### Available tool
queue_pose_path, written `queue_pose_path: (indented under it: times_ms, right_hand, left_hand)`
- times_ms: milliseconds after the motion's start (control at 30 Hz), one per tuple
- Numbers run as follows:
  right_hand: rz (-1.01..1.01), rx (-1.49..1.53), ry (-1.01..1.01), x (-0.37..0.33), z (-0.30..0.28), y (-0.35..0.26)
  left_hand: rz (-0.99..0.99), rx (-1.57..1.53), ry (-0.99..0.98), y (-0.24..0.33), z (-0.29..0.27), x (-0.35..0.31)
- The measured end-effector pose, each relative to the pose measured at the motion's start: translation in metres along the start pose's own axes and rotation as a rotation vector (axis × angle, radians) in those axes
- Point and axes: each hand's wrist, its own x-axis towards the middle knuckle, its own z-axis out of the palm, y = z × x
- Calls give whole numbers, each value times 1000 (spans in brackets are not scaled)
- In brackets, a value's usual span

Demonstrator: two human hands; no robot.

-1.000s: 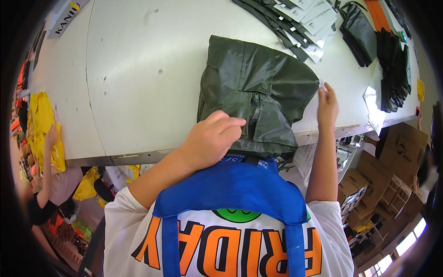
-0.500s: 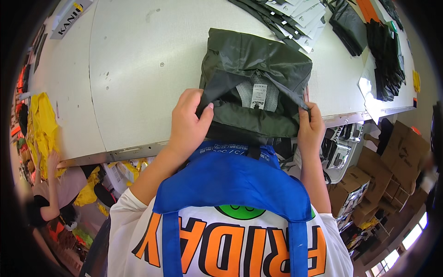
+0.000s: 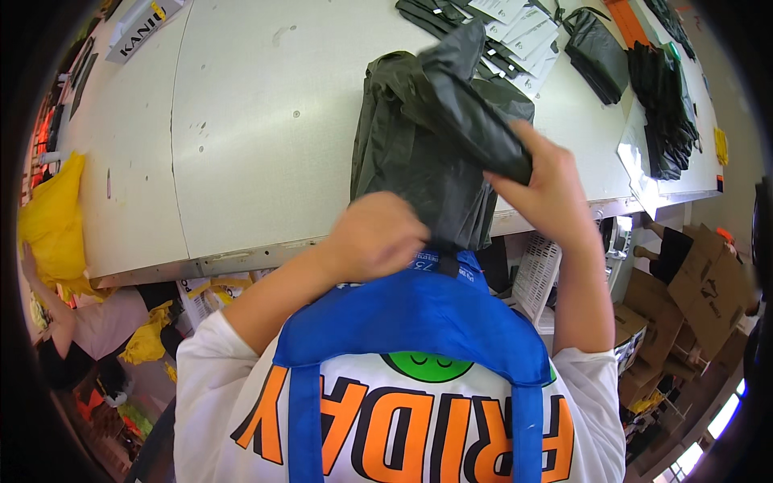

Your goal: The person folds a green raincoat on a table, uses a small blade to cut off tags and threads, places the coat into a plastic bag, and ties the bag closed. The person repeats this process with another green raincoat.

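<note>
Okay, head view: one camera, looking down on both hands at the front of the white table (image 3: 241,145).
Right hand (image 3: 551,177): forearm comes up from the lower right, nearly upright; wrist turned inward, thumb pointing left under the fold, fingers over the top. Closed around a thick roll of cloth.
Left hand (image 3: 377,233): forearm slants in from the lower left; fingers curled, knuckles up, motion-blurred. Sits at the lower left of the cloth; cannot tell if it has hold of anything.
Dark green garment (image 3: 419,173): on the table in front of the person, near end over the front edge by the blue apron (image 3: 403,318). Lifted roll slants from top centre down to the right hand.
Carded stack (image 3: 515,40): beyond the garment; roll's upper end overlaps it in view, contact unclear.
Change vs half a second ago: both hands were spreading an opening, with mesh lining and a white label showing. Now lining and label are covered. Right hand is higher, with the roll; left hand has dropped and moved inward.
Yellow garment (image 3: 56,225): far left, at a co-worker's hand; shifted outward since then.
</note>
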Motion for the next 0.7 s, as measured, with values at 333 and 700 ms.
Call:
queue_pose_path:
  times_ms: [333, 700]
  right_hand:
    - [-301, -266, -150, -60, 84, 12]
    - [-286, -66, -209, -69, 94, 15]
  left_hand:
    - [-555, -556, 131, -66, 63, 13]
    - [-533, -162, -4, -37, 13, -10]
